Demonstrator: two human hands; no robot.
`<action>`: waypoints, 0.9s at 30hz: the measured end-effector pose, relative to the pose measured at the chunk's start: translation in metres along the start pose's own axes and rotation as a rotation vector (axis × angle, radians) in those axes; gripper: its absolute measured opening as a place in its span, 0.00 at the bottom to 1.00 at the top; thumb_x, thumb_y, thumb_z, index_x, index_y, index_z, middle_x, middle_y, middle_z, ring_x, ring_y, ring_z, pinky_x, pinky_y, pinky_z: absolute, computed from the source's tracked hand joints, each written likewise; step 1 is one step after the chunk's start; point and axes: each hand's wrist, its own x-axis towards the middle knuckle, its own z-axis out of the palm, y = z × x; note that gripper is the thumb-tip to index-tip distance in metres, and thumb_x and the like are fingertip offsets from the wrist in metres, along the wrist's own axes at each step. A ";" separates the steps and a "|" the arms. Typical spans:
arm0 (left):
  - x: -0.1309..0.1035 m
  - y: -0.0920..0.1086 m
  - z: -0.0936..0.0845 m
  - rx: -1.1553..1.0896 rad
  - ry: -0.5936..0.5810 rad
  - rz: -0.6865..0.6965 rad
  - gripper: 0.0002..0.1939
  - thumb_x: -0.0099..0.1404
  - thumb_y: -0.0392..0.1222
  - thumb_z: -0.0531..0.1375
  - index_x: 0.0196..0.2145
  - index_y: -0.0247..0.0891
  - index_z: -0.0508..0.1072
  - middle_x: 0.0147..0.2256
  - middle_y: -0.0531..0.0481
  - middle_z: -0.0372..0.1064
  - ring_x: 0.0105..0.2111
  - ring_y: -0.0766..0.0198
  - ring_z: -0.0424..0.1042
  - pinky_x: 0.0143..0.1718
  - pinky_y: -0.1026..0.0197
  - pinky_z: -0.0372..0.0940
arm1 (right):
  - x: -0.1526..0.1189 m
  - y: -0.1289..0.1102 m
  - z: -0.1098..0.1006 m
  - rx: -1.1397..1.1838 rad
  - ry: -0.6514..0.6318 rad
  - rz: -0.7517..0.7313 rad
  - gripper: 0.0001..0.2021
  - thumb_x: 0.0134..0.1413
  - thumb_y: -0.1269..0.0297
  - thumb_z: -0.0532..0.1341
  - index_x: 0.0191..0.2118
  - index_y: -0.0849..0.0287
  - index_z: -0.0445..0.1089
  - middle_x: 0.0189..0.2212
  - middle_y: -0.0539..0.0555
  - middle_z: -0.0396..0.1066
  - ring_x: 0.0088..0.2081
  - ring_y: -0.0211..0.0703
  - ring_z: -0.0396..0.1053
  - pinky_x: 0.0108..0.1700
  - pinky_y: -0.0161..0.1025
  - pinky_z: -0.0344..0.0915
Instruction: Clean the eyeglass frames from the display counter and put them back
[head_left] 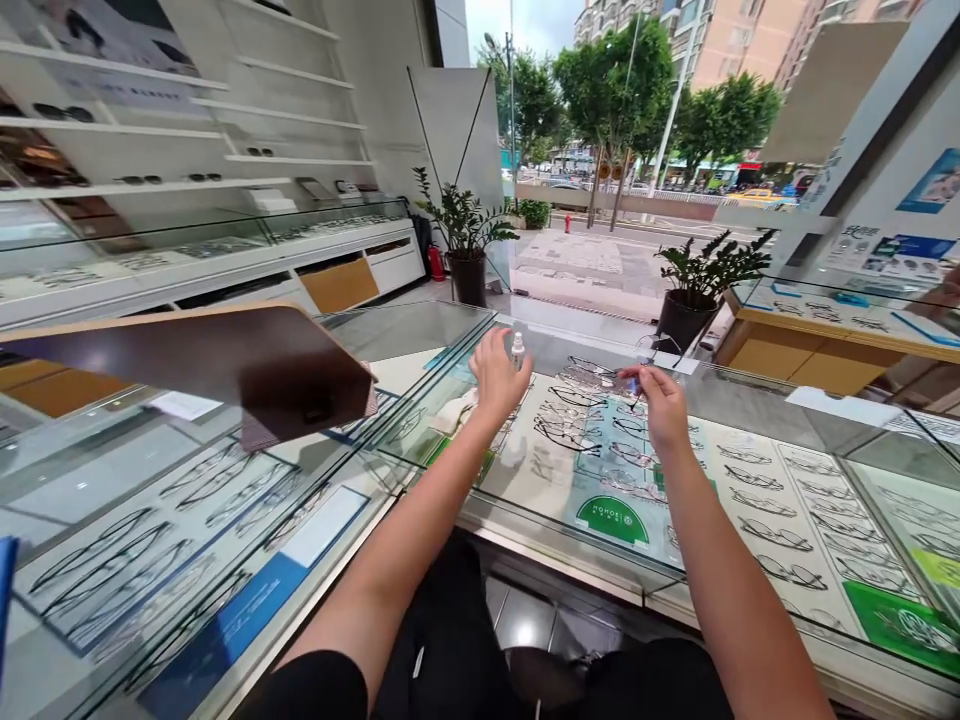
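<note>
My left hand (496,375) is curled around a small white spray bottle (517,346) above the glass counter; its fingers and thumb hide most of the bottle's lower part. With fingertips pinched, my right hand (663,402) holds a pair of thin-rimmed eyeglasses (660,346) over the counter's far side. Beneath and between both hands, several pairs of eyeglasses (566,433) lie in rows inside the glass display case (540,505). A pale crumpled cloth (452,414) shows just left of my left forearm.
At the left, a dark brown panel with a light edge (300,360) rises over another case of eyeglasses (112,560). Potted plants (469,275) stand beyond the counter, near the window. More glasses rest on wall shelves (285,160) and a side counter (847,325).
</note>
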 end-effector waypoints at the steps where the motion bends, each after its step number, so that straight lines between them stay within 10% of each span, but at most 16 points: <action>1: -0.008 -0.005 -0.015 0.079 -0.101 0.068 0.21 0.71 0.47 0.59 0.59 0.42 0.69 0.61 0.35 0.71 0.63 0.44 0.68 0.65 0.43 0.58 | 0.000 0.001 0.000 0.002 0.001 0.001 0.15 0.66 0.50 0.63 0.40 0.54 0.83 0.39 0.56 0.82 0.39 0.46 0.70 0.41 0.42 0.63; 6: -0.043 -0.053 -0.064 0.371 -0.469 0.072 0.12 0.67 0.50 0.65 0.40 0.39 0.76 0.42 0.36 0.76 0.49 0.40 0.75 0.56 0.44 0.63 | 0.001 0.006 0.001 0.014 -0.012 0.006 0.15 0.66 0.51 0.63 0.39 0.55 0.83 0.38 0.56 0.82 0.38 0.46 0.70 0.39 0.42 0.61; 13: -0.026 -0.097 -0.065 0.367 -0.454 0.012 0.15 0.65 0.53 0.67 0.42 0.41 0.76 0.48 0.36 0.75 0.52 0.41 0.73 0.54 0.50 0.66 | 0.000 0.008 0.002 -0.001 -0.026 0.009 0.16 0.65 0.49 0.63 0.40 0.55 0.83 0.37 0.57 0.82 0.37 0.47 0.71 0.37 0.43 0.62; 27: 0.011 -0.102 -0.057 0.033 -0.345 -0.127 0.11 0.67 0.46 0.59 0.27 0.43 0.70 0.26 0.48 0.72 0.31 0.54 0.73 0.36 0.57 0.64 | -0.004 -0.003 0.006 0.017 -0.049 0.033 0.16 0.65 0.49 0.64 0.41 0.55 0.83 0.38 0.56 0.82 0.35 0.45 0.69 0.39 0.43 0.65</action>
